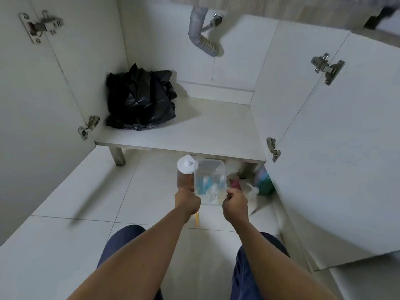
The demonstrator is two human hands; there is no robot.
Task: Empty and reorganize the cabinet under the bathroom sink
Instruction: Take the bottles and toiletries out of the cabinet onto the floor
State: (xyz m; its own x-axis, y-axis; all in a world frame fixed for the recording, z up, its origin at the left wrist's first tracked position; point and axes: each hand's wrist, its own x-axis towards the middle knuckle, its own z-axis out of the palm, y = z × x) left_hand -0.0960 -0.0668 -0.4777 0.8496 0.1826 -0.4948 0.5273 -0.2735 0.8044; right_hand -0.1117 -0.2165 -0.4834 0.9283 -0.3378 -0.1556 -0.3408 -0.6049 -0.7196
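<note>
A clear plastic box [209,180] with small blurred items inside is held over the tiled floor, just in front of the cabinet's bottom shelf [194,135]. My left hand [187,202] grips the box's near left edge. My right hand [236,204] grips its near right edge. A bottle with a white cap [185,167] stands right beside the box on its left. A black plastic bag [139,98] sits in the cabinet's back left corner.
Both cabinet doors [337,148] stand wide open on either side. A grey drain hose [201,33] hangs at the back wall. Blurred bottles and a green-blue item [263,182] lie on the floor by the right leg. A yellow stick [197,219] lies below my left hand.
</note>
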